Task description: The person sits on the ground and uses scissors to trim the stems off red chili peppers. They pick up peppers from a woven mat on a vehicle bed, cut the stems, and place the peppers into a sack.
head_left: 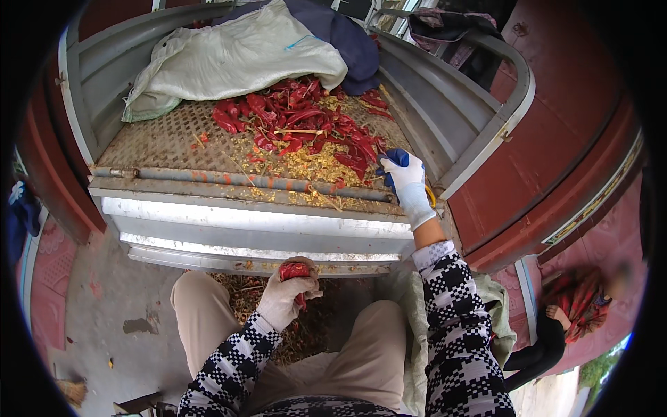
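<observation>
In my left hand (283,295), in a pale work glove, is a dried red chili pepper (295,271), held above my knees. My right hand (405,177), in a white and blue glove, reaches to the right front corner of a metal cart bed (167,139). Its fingers curl at the edge of a heap of dried red chilies (299,115); what they hold, if anything, is hidden. A yellow loop (431,197) shows beside that wrist. Loose yellow seeds (299,165) lie around the heap.
A white woven sack (236,55) and dark blue cloth (347,42) cover the back of the bed. Metal side rails (445,90) enclose it. Stems and debris (306,340) lie between my legs. A green sack (415,326) is at my right, and another person (559,316) sits beyond.
</observation>
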Demonstrator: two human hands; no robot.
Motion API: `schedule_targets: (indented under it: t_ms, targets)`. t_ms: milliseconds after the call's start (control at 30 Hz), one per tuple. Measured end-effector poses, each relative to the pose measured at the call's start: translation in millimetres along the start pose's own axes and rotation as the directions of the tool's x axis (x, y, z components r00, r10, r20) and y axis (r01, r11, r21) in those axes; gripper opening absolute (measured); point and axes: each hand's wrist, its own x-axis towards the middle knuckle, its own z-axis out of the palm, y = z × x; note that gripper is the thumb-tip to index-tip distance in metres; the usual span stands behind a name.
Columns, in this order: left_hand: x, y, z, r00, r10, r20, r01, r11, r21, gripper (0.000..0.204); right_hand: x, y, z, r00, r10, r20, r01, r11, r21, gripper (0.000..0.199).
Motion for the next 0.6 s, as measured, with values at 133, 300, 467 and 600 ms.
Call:
schedule_targets:
  t_ms: [133,300,467,600]
  targets:
    - [2.0,-2.0,4.8,0.998,0.019,0.067,-0.017,0.999,-0.038,0.031,-104.8,-5.7,4.2,0.972,0.121,0.203,-0.156,0.973,0.168,0.013]
    - [-1.9,-2.8,17.0,0.998,0.004,0.067,0.003,0.994,-0.11,0.035,-208.2,29.8,21.4,0.923,0.139,0.358,-0.24,0.937,0.256,0.015]
    - [-2.2,-11.7,9.1,0.996,-0.04,0.082,0.039,0.999,0.011,0.041,-238.0,44.8,45.6,0.949,0.074,0.305,-0.151,0.959,0.238,0.012]
    - [-0.5,-16.3,5.1,0.996,-0.041,0.074,0.036,0.997,0.064,0.041,-241.8,41.6,46.3,0.949,-0.148,0.28,0.197,0.968,-0.157,0.014]
